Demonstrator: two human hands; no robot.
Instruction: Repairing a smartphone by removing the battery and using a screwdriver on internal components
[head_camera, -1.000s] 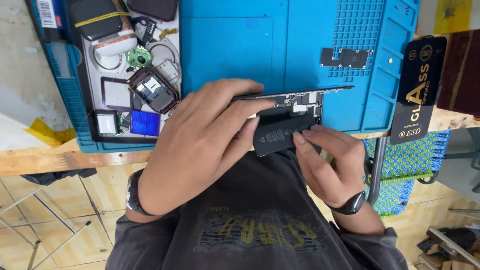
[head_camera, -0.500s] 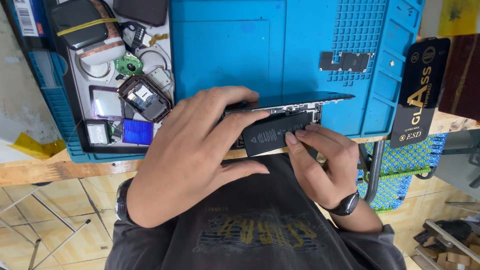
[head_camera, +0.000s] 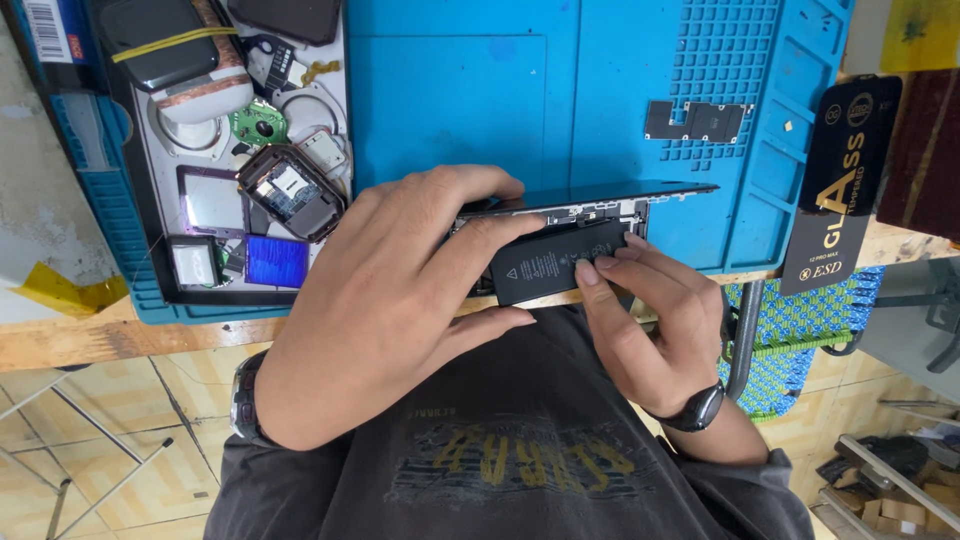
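Observation:
An opened smartphone (head_camera: 600, 205) lies at the near edge of the blue work mat (head_camera: 450, 100), its dark screen panel tilted up along the far side. A black rectangular battery (head_camera: 545, 265) sits in its body. My left hand (head_camera: 390, 300) grips the phone's left end, index finger lying across the battery's top edge. My right hand (head_camera: 645, 315) holds the right end, fingertips pressed on the battery's right part. Both wrists wear dark watches.
A tray (head_camera: 330, 150) at the mat's left holds several phone parts, small screens and a green circuit board. A small black metal plate (head_camera: 700, 120) lies on the mat's gridded area. A black slim box (head_camera: 835, 185) leans at the right. A wooden table edge (head_camera: 100, 335) runs below.
The view has shifted slightly. My left index finger has stretched further over the battery, and my right fingertips have slid up onto it. The phone stays in place.

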